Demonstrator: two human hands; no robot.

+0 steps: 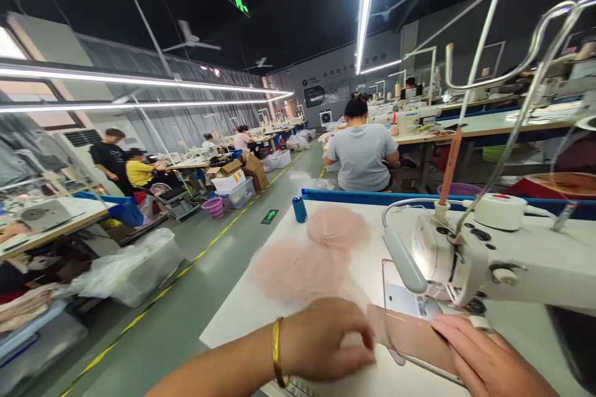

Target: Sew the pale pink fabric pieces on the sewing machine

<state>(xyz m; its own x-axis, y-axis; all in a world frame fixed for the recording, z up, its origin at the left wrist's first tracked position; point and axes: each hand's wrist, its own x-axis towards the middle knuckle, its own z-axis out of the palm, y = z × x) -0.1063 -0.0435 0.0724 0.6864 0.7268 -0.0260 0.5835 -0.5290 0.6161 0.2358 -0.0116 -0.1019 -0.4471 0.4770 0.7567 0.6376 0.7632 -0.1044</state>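
Observation:
My left hand point(326, 338), with a gold bangle on its wrist, is curled in a pinch on the left end of a beige fabric strip point(410, 335) that lies on the white sewing table point(261, 304). My right hand point(484, 360) lies on the strip's right part, fingers pressed together and extended toward the needle area of the white sewing machine point(470, 260). Pink padded fabric pieces point(302, 267) lie in a loose pile beyond my left hand.
A blue thread spool point(299, 209) stands at the table's far edge. A person in a grey shirt point(362, 152) sits at the table ahead. An aisle with a yellow line point(186, 270) runs at left, lined with bags, boxes and other workers.

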